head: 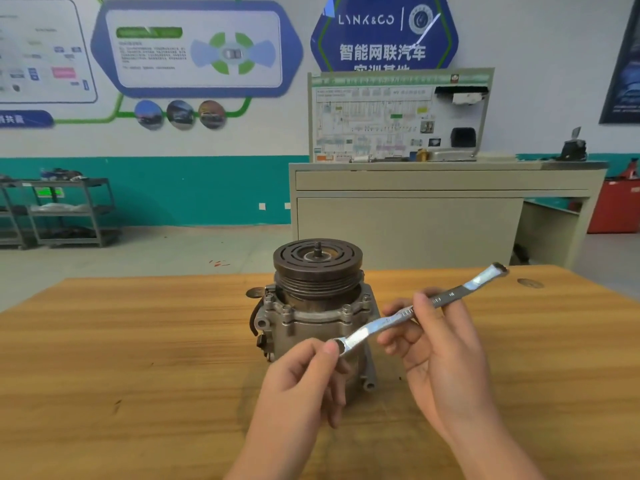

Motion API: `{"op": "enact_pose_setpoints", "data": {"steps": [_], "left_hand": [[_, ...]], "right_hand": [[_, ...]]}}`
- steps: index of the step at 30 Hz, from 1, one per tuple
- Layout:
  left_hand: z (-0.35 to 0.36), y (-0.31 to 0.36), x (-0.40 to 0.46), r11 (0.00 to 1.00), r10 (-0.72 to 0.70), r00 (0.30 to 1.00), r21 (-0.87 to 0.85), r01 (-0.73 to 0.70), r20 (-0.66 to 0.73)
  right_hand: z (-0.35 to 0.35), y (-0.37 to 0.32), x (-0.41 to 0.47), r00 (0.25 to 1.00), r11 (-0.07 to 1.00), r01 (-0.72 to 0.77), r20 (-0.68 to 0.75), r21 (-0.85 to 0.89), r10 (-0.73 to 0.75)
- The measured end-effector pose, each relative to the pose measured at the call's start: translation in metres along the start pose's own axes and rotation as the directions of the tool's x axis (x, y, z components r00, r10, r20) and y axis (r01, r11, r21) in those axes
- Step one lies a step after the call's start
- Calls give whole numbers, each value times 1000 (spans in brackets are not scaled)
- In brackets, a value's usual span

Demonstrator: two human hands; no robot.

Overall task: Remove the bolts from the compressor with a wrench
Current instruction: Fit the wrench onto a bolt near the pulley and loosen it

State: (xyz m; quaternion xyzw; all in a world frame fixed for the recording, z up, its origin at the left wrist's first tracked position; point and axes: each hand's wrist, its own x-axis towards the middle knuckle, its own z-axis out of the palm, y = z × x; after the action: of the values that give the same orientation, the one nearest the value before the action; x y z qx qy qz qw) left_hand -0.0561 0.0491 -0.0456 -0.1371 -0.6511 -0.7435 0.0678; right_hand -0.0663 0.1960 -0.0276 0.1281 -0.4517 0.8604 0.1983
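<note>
Head view: you pinch the wrench [412,311] w/ both hands, left hand [304,379] at ring end, right hand [440,344] mid-shaft; seat it fully on a compressor [311,317] bolt [286,309] before turning.

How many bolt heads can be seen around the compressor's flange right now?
3 clearly visible on the compressor: a bolt head at front left, one at front right, one at far right. Any at the left edge, rear, or behind the pulley may be hidden.
</note>
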Motion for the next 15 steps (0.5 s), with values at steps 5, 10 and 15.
{"op": "enact_pose_setpoints", "data": {"steps": [5, 10, 15], "left_hand": [[-3, 5, -2, 1000, 5, 986, 15, -7, 168], [-11, 8, 0, 984, 178, 982, 21, -177, -61], [-20, 22, -1, 980, 196, 977, -4, -197, -87]], "right_hand": [[0, -6, -3, 977, 985, -161, 135, -56, 167], [-14, -25, -1, 700, 847, -301, 501, -439, 509], [-15, -24, -4, 548, 643, -67, 511, -763, 663]]}}
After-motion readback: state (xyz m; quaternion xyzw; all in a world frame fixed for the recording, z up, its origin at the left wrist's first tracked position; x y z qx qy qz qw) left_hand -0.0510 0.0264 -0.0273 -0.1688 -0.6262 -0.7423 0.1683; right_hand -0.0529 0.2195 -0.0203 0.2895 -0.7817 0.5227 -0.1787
